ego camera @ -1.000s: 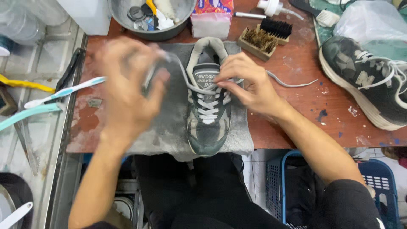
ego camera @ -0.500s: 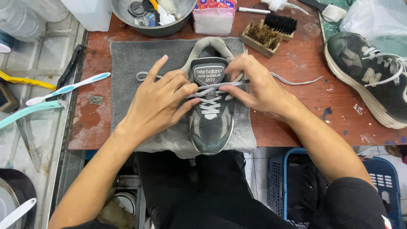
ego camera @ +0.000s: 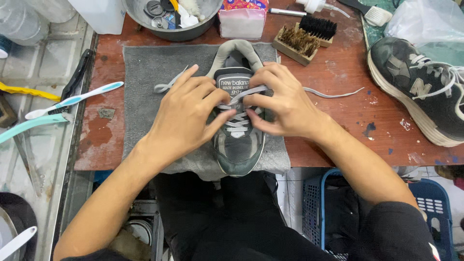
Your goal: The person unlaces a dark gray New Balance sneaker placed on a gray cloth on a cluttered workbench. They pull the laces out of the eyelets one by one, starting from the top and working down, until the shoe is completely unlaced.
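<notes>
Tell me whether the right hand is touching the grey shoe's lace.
Touching. The head view shows the right hand with its fingers closed on the pale lace across the tongue of the grey shoe, no gap between them.

My left hand [ego camera: 186, 113] and right hand [ego camera: 285, 104] both rest on a grey shoe [ego camera: 238, 125], fingers [ego camera: 256, 101] pinching its grey lace [ego camera: 241, 96]. The shoe sits on a grey cloth [ego camera: 145, 72] spread over the reddish desk [ego camera: 338, 125]; a second shoe [ego camera: 420, 87] lies well apart at the right.
</notes>
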